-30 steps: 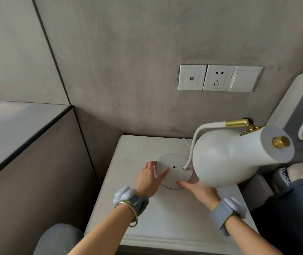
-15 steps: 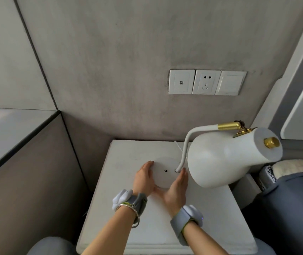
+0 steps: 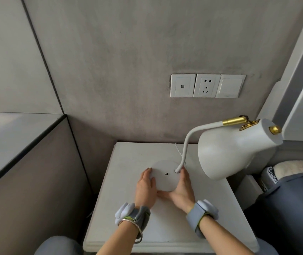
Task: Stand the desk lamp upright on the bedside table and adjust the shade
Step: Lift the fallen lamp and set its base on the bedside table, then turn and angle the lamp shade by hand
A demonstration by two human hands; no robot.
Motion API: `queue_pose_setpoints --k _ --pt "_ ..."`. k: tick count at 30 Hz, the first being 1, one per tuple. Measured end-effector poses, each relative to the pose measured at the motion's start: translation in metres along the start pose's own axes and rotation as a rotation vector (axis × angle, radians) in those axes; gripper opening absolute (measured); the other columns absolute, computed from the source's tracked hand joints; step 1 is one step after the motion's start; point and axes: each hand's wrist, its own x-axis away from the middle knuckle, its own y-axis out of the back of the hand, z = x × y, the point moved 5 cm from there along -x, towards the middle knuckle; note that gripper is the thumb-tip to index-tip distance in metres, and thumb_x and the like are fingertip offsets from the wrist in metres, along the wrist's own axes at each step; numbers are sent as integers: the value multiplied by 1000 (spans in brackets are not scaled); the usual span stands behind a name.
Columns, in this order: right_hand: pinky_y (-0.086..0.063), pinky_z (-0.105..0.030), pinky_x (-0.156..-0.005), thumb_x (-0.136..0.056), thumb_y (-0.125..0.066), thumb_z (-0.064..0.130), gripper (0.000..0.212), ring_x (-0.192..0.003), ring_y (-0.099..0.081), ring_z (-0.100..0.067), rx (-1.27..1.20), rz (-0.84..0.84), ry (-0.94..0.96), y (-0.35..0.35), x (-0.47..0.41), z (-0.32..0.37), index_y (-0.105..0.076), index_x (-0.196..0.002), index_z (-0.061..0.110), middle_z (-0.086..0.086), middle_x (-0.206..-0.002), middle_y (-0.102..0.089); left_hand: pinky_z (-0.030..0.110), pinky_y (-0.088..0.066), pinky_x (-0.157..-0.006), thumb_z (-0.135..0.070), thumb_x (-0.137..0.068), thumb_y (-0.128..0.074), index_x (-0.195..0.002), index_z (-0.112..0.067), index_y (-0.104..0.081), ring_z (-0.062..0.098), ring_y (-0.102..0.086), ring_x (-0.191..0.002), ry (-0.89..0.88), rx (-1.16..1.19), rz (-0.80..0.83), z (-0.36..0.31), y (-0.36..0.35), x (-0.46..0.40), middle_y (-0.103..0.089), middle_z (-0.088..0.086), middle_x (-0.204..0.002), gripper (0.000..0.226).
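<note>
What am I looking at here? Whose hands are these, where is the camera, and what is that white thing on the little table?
There is no machine here: these are a person's two bare hands, filmed by a wide-angle camera worn on the head, looking forward and down. Each wrist wears a grey band.

The pale surface is a bedside table against a grey wall. On it stands a white desk lamp, upright. Its round flat base rests on the tabletop, a curved neck rises from it, and a big white shade with brass fittings hangs to the right.

The left hand and the right hand cup the base from either side, fingers against its rim. Nothing is lifted. On the wall sits a row of outlet plates.
</note>
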Motion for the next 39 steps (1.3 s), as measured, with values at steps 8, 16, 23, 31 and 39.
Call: queue_pose_setpoints --k 8,16,23,31,39 --pt "-34 9 -67 -62 -83 6 53 -83 -50 18 -284 61 64 55 8 -1 -52 -93 36 34 -97 -45 32 -36 -107 -26 -95 -47 -137 -12 -39 24 -43 -129 -67 14 -53 -31 15 8 -42 8 -143 45" --pt "-28 -6 -52 -81 -41 -19 25 -77 -34 -17 -401 -288 120 137 4 -10 -57 -70 -3 -33 -67 -46 25 -42 -98 -35 -93 -48 -114 -21 -55 5 -55 -111 -279 413 -159 -132 31 49 -60 -6 -118 27" --pt "-48 -15 -78 -90 -41 -9 34 -75 -63 4 -670 -283 188 183 18 22 -64 -83 15 12 -72 -73 16 -39 -95 -50 -84 -53 -114 -22 -55 5 -50 -114 -631 237 -178 -208 24 81 -55 -6 -118 41" --pt "-41 -27 -95 -84 -33 60 58 -108 -58 -15 -888 -129 320 223 35 82 -64 -111 20 -1 -110 -68 27 -37 -98 -53 -81 -58 -121 -22 -50 12 -44 -117 -608 76 -211 -234 5 84 -52 -4 -125 51" --pt "-45 -6 -79 -76 -51 64 48 -91 -61 7 -602 -120 453 214 43 92 -59 -105 27 22 -91 -69 35 -35 -101 -60 -84 -45 -128 -16 -48 20 -49 -120 -652 -194 -303 -250 -3 81 -54 1 -129 62"
